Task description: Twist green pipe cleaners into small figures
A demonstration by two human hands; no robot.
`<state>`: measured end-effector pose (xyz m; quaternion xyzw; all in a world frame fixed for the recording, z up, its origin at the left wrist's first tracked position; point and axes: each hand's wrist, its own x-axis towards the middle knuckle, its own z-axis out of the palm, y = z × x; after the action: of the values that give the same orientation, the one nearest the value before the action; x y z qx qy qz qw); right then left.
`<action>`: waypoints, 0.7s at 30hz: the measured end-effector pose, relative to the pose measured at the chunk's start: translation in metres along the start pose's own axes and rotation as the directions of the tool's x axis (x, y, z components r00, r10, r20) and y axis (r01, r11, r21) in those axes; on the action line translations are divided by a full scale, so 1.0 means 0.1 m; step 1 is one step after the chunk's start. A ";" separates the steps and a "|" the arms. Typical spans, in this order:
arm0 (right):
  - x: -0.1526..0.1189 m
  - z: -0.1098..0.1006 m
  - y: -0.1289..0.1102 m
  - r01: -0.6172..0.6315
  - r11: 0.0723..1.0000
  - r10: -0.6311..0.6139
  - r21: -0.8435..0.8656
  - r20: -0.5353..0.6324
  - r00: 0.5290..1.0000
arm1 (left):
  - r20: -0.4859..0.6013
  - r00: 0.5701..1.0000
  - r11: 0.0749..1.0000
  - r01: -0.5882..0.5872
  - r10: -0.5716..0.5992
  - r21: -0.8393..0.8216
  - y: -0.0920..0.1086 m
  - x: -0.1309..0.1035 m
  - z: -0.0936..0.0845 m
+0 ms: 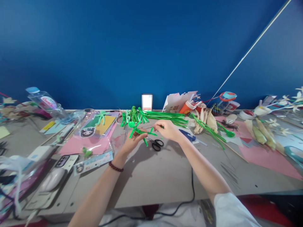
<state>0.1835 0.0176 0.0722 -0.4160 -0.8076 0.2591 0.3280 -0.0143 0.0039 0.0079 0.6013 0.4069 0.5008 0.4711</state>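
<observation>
My left hand [132, 142] is closed around a green pipe-cleaner figure [134, 127] with a round coiled head and several twisted limbs. To its right, my right hand [168, 130] is closed in a pinch at the end of a green limb of the figure. Just below the hands, black-handled scissors [157, 145] lie on the grey table, their blades partly hidden by my left hand. Behind the figure stands a cluster of green pipe-cleaner pieces [133, 114], with a bundle of straight green pipe cleaners [168, 118] beside it.
A phone with a lit screen [147, 102] leans on the blue wall. At left are clear packets over pink paper [75, 145], a white mouse [53, 179] and a water bottle [47, 102]. Dried husks [211, 121], orange paper cups [186, 107] and pink sheets [267, 160] lie right. A black cable [193, 183] hangs over the front edge.
</observation>
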 end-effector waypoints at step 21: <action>-0.01 -0.01 -0.05 0.064 0.998 -0.064 0.009 0.045 0.997 | -0.087 0.995 0.997 0.052 -0.057 -0.058 0.03 0.03 0.05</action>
<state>0.1817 0.0143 0.0759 -0.3825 -0.8269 0.2608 0.3191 -0.0083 0.0056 0.0109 0.5536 0.4298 0.5252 0.4827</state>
